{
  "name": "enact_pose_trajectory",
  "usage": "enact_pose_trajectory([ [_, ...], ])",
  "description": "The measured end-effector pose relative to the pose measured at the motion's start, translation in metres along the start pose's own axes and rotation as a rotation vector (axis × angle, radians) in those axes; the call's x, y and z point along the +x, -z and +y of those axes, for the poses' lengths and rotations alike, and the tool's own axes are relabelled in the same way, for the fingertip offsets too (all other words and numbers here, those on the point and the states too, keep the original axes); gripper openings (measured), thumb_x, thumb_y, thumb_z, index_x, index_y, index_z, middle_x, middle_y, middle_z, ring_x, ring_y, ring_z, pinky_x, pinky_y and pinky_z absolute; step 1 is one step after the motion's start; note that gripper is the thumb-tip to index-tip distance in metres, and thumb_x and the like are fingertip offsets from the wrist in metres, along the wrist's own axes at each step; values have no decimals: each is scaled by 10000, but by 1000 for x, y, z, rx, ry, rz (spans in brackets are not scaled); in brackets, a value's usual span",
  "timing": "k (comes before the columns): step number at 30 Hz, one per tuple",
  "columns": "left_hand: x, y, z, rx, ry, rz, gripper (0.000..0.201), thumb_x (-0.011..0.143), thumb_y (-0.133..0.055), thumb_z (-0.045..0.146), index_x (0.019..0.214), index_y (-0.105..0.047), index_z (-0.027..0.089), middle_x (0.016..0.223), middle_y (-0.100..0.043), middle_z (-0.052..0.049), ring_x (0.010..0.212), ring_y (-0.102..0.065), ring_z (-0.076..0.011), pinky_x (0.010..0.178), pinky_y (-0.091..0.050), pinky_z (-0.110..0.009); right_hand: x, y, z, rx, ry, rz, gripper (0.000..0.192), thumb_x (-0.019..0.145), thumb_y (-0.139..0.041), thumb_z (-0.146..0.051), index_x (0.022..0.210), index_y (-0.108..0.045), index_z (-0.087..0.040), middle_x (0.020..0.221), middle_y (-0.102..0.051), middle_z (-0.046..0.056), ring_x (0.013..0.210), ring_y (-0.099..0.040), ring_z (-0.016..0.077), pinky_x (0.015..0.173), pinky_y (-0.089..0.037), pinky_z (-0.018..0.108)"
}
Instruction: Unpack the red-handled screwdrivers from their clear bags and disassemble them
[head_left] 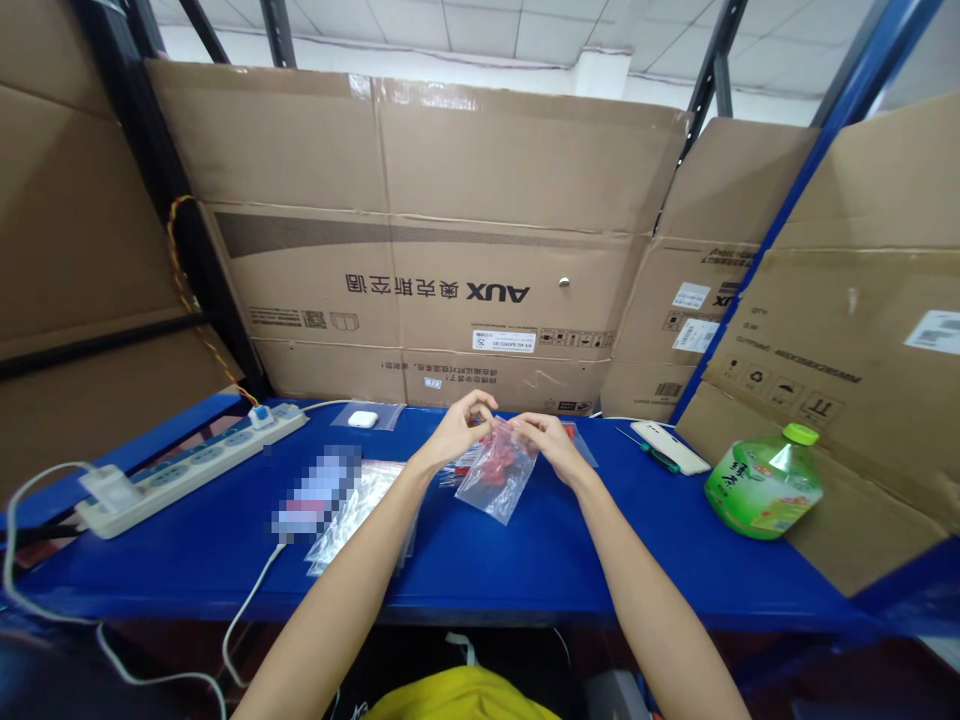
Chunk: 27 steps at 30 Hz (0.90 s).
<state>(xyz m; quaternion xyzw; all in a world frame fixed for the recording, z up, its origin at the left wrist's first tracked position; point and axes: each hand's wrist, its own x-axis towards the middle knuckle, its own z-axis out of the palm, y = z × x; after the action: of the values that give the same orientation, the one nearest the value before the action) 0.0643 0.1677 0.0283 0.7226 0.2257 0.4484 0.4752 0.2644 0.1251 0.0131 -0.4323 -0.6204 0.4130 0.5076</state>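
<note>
A small clear plastic bag (504, 492) hangs between my hands above the blue table, its top edge pinched from both sides. My left hand (463, 432) grips the upper left of the bag, thumb and forefinger together. At the upper right corner, my right hand (551, 442) is closed on it too. Red pieces (495, 458) show at the bag; I cannot tell whether they lie inside it or behind it. Thin metal-tipped items (452, 474) lie on the table just behind, partly hidden. A stack of clear bags (367, 510) lies left of my left forearm.
Along the left runs a white power strip (202, 465) with cables. A blurred phone (319, 495) is plugged in near the bags. A white earphone case (363, 420) sits at the back. On the right are a white phone-like object (671, 446), a green-handled tool (660, 459) and a green bottle (765, 485).
</note>
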Motion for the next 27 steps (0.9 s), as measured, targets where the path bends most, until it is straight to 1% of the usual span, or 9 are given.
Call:
enact_pose_trajectory([
  [5,-3,-5,6,9,-38,-71,285,820,-710,307,1038,-565,197,778,-653,4,695,-585,-125,703,-434,-254,-1,-2,1,20,-33,-49,407,722,-774,-547,886,-748,-175,577,-558,-44,489,-383,86,484,-271,218],
  [8,-3,-7,9,25,-48,-84,290,828,-713,321,1035,-557,190,798,-672,-6,713,-597,-126,706,-436,-247,-2,-1,0,49,-41,-69,395,717,-782,-542,818,-723,-165,548,-496,-58,488,-346,76,481,-224,219],
  [11,-3,-9,7,58,-27,-74,291,841,-708,358,1023,-571,177,823,-684,-18,731,-610,-128,703,-446,-241,-2,-1,0,71,-43,-62,401,685,-809,-534,756,-691,-158,538,-461,-67,484,-313,67,487,-188,230],
  [14,-2,-10,2,119,9,-68,291,854,-695,410,977,-625,156,829,-686,-27,722,-607,-130,673,-446,-236,-2,-2,0,88,-32,-51,405,664,-824,-526,751,-681,-157,557,-476,-62,501,-328,68,503,-202,234],
  [18,-1,-9,-4,178,29,-93,336,893,-635,468,871,-681,137,810,-701,-44,709,-605,-141,669,-452,-247,0,-4,1,91,-22,-31,417,643,-828,-538,745,-683,-160,569,-507,-49,510,-354,75,506,-228,236],
  [27,-2,-11,-2,238,-21,-46,334,921,-596,460,862,-673,140,821,-690,-34,704,-587,-137,651,-441,-232,0,-6,2,52,15,9,389,707,-791,-526,760,-708,-150,579,-547,-31,513,-382,82,501,-248,233],
])
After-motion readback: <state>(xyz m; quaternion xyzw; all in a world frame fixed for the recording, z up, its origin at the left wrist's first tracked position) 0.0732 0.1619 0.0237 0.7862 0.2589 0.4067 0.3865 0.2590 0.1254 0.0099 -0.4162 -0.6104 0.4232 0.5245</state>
